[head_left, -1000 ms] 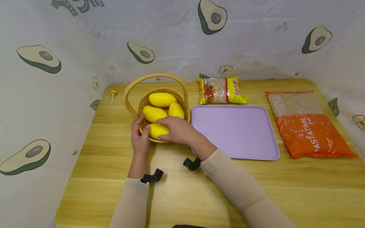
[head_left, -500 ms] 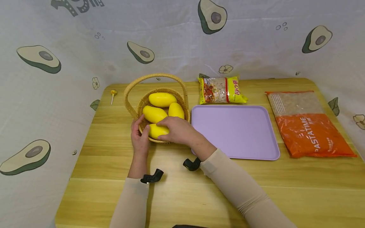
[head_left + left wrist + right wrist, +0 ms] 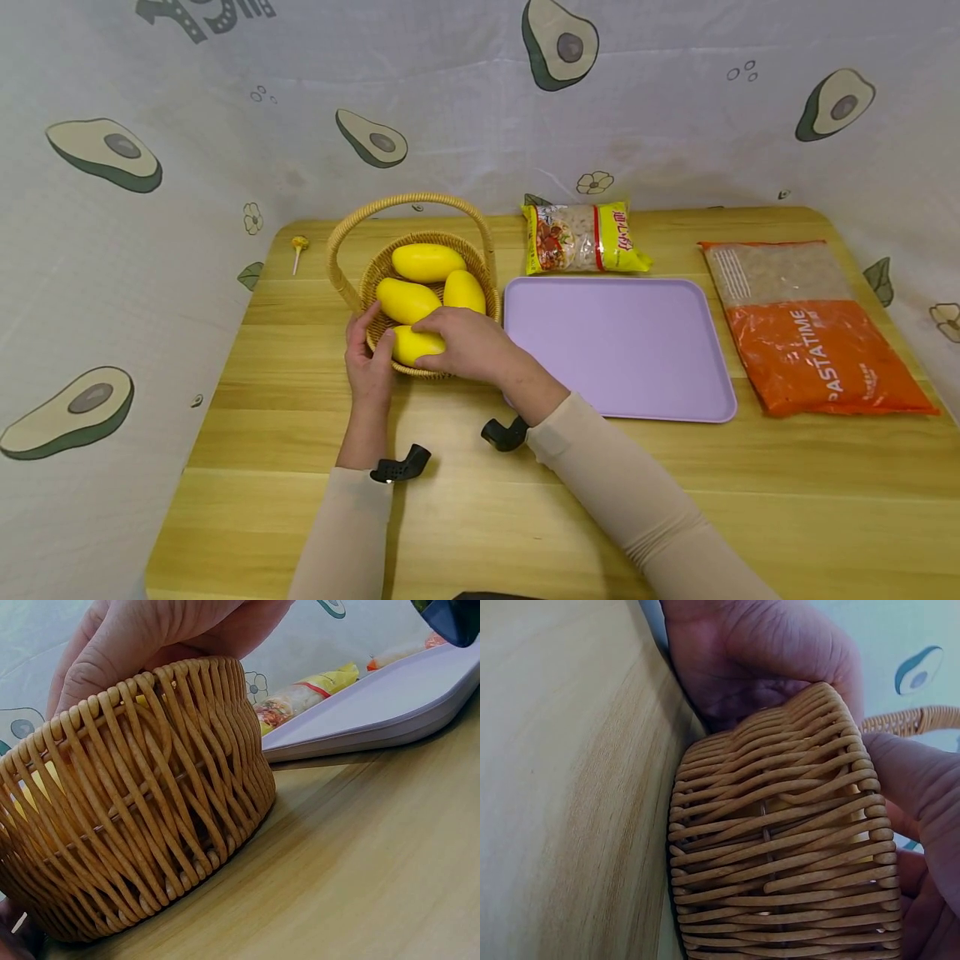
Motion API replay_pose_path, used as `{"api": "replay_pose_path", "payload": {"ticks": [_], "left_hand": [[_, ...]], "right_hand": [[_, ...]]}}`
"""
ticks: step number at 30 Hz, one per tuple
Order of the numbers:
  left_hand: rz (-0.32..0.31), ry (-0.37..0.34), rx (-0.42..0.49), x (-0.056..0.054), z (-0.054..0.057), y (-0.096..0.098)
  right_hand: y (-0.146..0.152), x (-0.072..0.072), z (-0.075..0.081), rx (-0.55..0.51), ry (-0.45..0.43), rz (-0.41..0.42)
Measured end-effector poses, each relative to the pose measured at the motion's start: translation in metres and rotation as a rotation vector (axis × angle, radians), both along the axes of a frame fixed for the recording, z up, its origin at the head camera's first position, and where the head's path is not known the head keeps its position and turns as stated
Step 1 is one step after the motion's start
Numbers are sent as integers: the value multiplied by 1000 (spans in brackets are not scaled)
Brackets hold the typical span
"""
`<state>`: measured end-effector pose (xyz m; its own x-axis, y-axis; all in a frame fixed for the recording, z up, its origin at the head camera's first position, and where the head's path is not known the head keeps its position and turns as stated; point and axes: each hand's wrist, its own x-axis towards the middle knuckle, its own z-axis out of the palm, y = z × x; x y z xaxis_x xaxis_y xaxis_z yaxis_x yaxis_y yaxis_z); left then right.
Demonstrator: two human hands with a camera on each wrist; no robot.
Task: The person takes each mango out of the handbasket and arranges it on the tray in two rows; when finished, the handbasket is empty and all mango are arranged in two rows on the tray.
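Several yellow mangoes lie in a round wicker basket [image 3: 491, 304] with a tall handle. My right hand [image 3: 476, 346] reaches over the near rim, thumb and fingers round the nearest mango [image 3: 408, 344]. Against the basket's left side is my left hand [image 3: 369, 371], gripping the wall with its thumb over the rim beside that mango. Behind lie a middle mango [image 3: 405, 300], a right mango [image 3: 464, 292] and a back mango [image 3: 427, 262]. In the left wrist view the woven wall [image 3: 142, 795] hides most of the contents. The right fingertips are hidden.
A lilac tray [image 3: 622, 350] lies right of the basket, close to its rim. Beyond it rests a yellow food packet [image 3: 581, 239]. An orange pasta bag [image 3: 825, 350] is at far right, a lollipop [image 3: 298, 244] at back left. Patterned cloth [image 3: 465, 100] hangs behind the table.
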<state>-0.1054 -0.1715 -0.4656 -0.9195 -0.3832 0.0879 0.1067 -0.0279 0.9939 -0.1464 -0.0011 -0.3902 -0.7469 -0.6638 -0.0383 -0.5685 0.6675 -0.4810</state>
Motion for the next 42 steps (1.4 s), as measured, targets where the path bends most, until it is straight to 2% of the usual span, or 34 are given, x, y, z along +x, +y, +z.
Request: {"api": "replay_pose_path", "payload": {"ticks": [9, 18, 21, 26, 35, 42], "left_hand": [[3, 11, -14, -1, -2, 0], [6, 59, -54, -2, -3, -1], [9, 63, -65, -2, -3, -1], [15, 61, -75, -2, -4, -1], [12, 63, -66, -2, -4, 0], [11, 80, -56, -2, -4, 0]], "right_hand": [[1, 4, 3, 33, 26, -8], [14, 8, 23, -47, 54, -27], [21, 8, 31, -100, 55, -32], [39, 8, 43, -208, 8, -65], [86, 15, 51, -485, -111, -242], [119, 11, 48, -705, -104, -397]]}}
